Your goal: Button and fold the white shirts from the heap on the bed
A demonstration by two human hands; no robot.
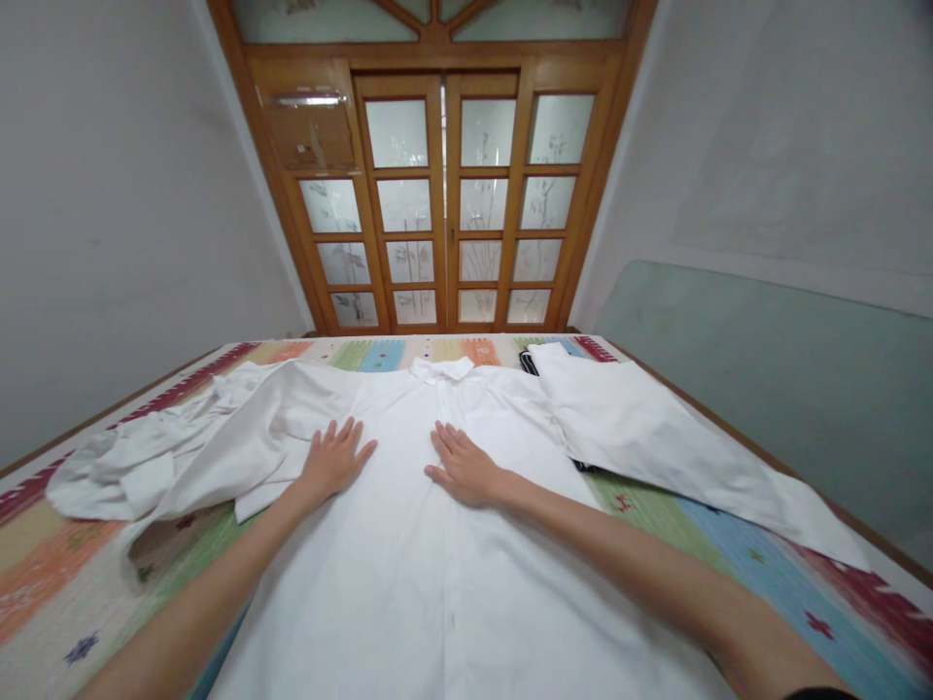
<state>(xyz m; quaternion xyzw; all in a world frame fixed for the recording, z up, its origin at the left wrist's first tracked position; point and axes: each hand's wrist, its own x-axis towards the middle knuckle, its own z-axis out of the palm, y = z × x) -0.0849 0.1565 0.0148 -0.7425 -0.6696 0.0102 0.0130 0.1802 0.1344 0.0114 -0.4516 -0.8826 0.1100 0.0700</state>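
a white button-front shirt (408,574) lies across the patterned cover (754,556), collar (441,370) toward its far edge. the left hand (333,462) and right hand (466,470) rest on the chest, gripping nothing: left fingers slightly apart, right ones nearly together. the front looks mostly flat, one sleeve (656,428) spread toward the right edge; rumpled white cloth (248,447) near the left edge seems not yet straightened.

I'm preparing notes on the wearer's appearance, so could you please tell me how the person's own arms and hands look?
The left hand and right hand are bare, with no gloves or rings visible. The forearms are uncovered, with no watch in view. A dark strip at the bottom right may be a sleeve edge or band.
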